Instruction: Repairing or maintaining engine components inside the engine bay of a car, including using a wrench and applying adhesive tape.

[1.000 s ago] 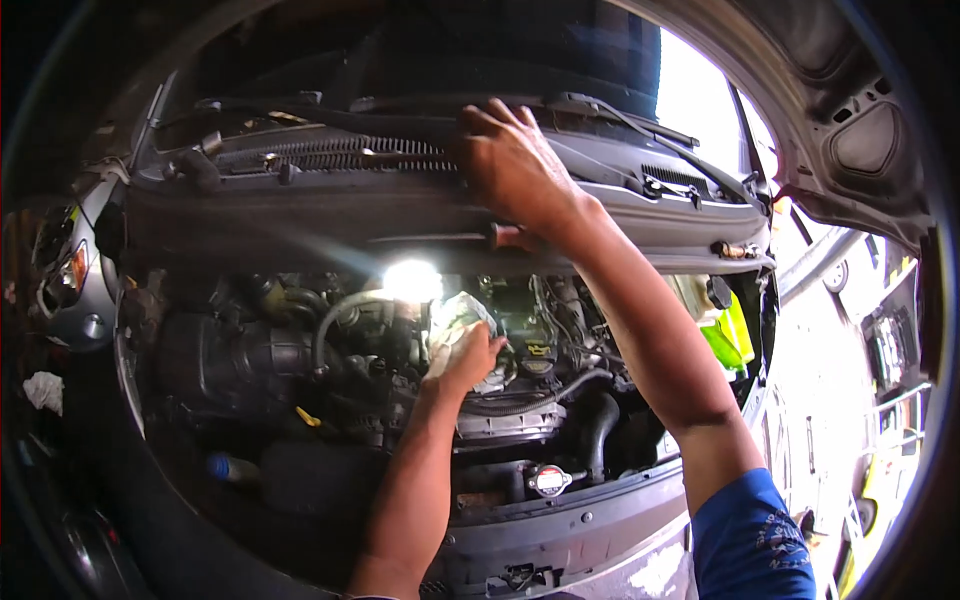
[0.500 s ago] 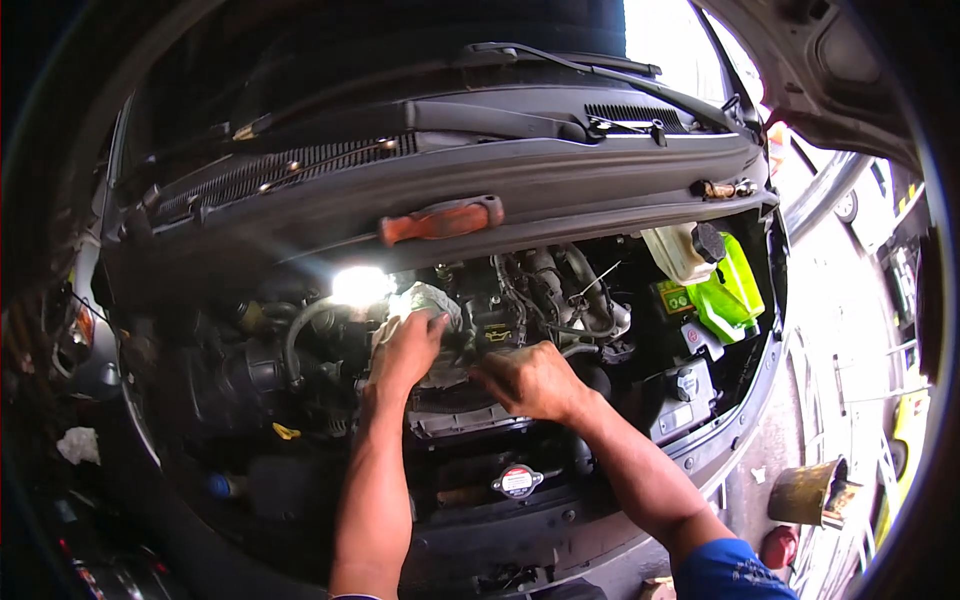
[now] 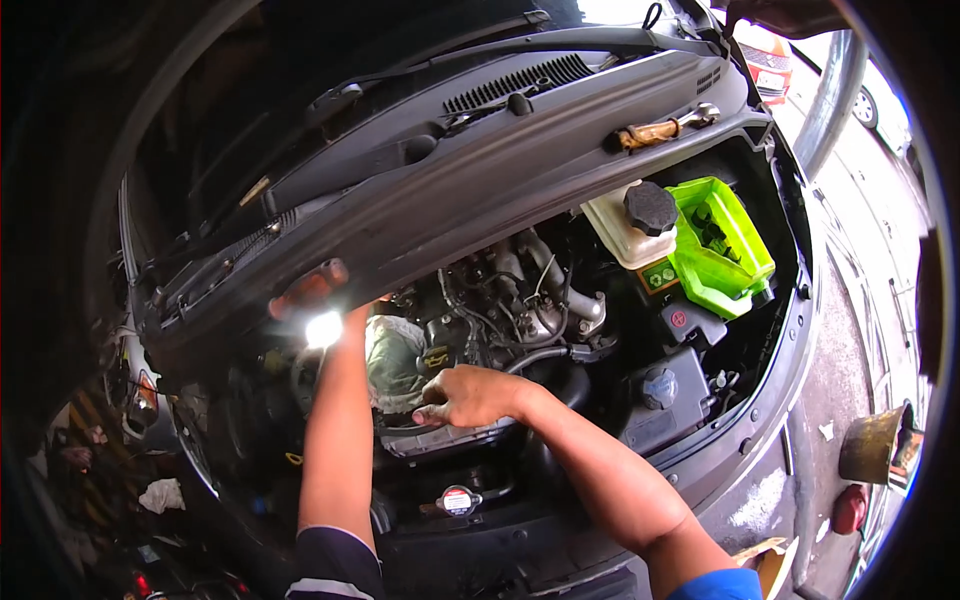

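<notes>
My left hand [image 3: 372, 306] reaches deep into the engine bay under the cowl edge, mostly hidden behind the glare of a small work light [image 3: 323, 329]; I cannot see what its fingers do. A pale crumpled rag [image 3: 392, 358] lies beside that forearm. Just right of the rag, my right hand [image 3: 462, 395] is low over the engine [image 3: 510, 300] with fingers curled; what is in them, if anything, is not clear. An orange-handled screwdriver [image 3: 310, 289] rests on the cowl above the light.
The cowl panel [image 3: 500, 170] crosses above, with a ratchet tool [image 3: 660, 131] on it. At right sit a white reservoir [image 3: 620, 225], a cut green jug [image 3: 735, 275] and a black reservoir [image 3: 660, 410]. A bucket [image 3: 868, 450] stands beside the car.
My right hand has come down from the cowl to the engine. My left hand has moved from the rag further in under the cowl edge. The view has turned toward the right.
</notes>
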Demonstrator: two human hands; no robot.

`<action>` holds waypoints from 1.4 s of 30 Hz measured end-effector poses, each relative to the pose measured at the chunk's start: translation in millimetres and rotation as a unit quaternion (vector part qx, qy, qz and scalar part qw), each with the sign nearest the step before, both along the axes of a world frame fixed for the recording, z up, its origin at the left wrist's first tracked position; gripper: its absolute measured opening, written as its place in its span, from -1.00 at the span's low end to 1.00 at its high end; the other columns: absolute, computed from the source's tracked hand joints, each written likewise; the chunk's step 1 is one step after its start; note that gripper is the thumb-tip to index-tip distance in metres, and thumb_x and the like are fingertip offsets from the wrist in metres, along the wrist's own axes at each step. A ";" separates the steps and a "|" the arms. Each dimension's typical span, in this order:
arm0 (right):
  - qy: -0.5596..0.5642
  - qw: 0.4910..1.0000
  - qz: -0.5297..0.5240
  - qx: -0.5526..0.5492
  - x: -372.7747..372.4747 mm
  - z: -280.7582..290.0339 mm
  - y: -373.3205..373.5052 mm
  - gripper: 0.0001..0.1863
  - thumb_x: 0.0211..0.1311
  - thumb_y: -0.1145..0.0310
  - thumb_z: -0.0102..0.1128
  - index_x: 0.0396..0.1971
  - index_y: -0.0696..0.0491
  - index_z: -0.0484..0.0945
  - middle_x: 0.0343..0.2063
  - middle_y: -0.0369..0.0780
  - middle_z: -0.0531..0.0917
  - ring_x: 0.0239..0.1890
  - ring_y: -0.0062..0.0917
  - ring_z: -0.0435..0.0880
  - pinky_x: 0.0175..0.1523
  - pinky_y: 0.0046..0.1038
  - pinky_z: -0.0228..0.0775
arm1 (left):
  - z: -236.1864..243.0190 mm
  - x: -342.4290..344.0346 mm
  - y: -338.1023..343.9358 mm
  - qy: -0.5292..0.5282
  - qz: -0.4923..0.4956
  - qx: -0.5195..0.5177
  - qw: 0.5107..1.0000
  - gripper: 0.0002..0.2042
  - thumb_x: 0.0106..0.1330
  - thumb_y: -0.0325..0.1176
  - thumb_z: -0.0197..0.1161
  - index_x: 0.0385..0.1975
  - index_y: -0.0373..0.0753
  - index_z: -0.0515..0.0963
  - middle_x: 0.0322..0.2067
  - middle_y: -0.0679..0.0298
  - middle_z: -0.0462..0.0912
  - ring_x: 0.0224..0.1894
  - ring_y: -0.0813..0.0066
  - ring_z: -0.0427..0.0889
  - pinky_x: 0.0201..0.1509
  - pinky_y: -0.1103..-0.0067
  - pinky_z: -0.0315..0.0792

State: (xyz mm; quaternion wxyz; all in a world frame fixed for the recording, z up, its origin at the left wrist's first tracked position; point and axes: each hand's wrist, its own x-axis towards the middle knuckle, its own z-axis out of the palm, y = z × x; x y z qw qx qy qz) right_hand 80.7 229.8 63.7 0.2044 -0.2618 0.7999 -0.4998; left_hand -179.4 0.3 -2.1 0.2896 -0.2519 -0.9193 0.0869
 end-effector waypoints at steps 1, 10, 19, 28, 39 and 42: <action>-0.013 1.000 0.011 -0.026 -2.4 0.8 2.9 -0.51 0.43 -0.05 0.19 -0.11 0.14 0.72 -0.30 0.08 0.74 -0.12 -0.01 0.72 0.00 -0.11 0.47 | 0.2 -8.0 3.6 -0.002 -0.001 0.000 1.000 -0.52 0.49 0.02 0.22 0.12 -0.29 0.59 0.09 -0.02 0.68 0.12 0.06 0.65 0.22 0.19 0.47; -0.053 0.998 0.026 0.006 -10.9 -6.3 13.1 -0.40 0.42 -0.08 0.20 0.04 0.23 0.66 -0.11 0.14 0.73 0.04 0.02 0.68 0.18 -0.12 0.46 | -18.8 -18.8 -7.1 -0.023 -0.010 0.004 1.000 -0.51 0.49 0.03 0.21 0.13 -0.29 0.59 0.09 -0.03 0.68 0.13 0.06 0.65 0.23 0.19 0.46; -0.033 0.999 0.015 0.036 -8.7 -6.5 10.7 -0.47 0.40 -0.03 0.20 -0.04 0.20 0.69 -0.25 0.12 0.75 -0.08 0.04 0.72 0.08 -0.07 0.49 | -15.4 -24.3 -21.1 -0.041 -0.015 -0.011 0.999 -0.50 0.49 0.04 0.20 0.14 -0.28 0.59 0.10 -0.03 0.67 0.14 0.05 0.64 0.24 0.19 0.45; -0.042 0.998 -0.010 0.036 -8.2 -9.5 11.1 -0.46 0.30 -0.05 0.31 -0.21 0.25 0.72 -0.25 0.16 0.73 -0.05 0.04 0.72 0.08 -0.11 0.52 | -17.6 -31.3 -14.3 -0.052 -0.033 -0.027 0.998 -0.49 0.49 0.05 0.19 0.14 -0.28 0.59 0.10 -0.04 0.67 0.15 0.04 0.63 0.25 0.19 0.44; -0.036 0.998 -0.018 0.046 -7.7 -7.0 6.8 -0.47 0.26 -0.02 0.32 -0.16 0.23 0.72 -0.14 0.10 0.74 0.02 0.00 0.71 0.12 -0.12 0.55 | -4.1 -38.6 -23.8 -0.064 -0.065 -0.066 0.994 -0.48 0.49 0.07 0.18 0.15 -0.28 0.59 0.11 -0.05 0.66 0.16 0.03 0.62 0.26 0.19 0.43; -0.027 0.997 -0.020 0.066 -6.4 -5.2 10.6 -0.47 0.31 -0.03 0.28 -0.16 0.24 0.70 -0.18 0.09 0.75 0.00 0.01 0.71 0.11 -0.10 0.53 | -26.1 -27.2 0.8 -0.073 -0.079 -0.073 0.992 -0.48 0.49 0.07 0.18 0.15 -0.28 0.59 0.11 -0.05 0.66 0.16 0.03 0.62 0.26 0.19 0.43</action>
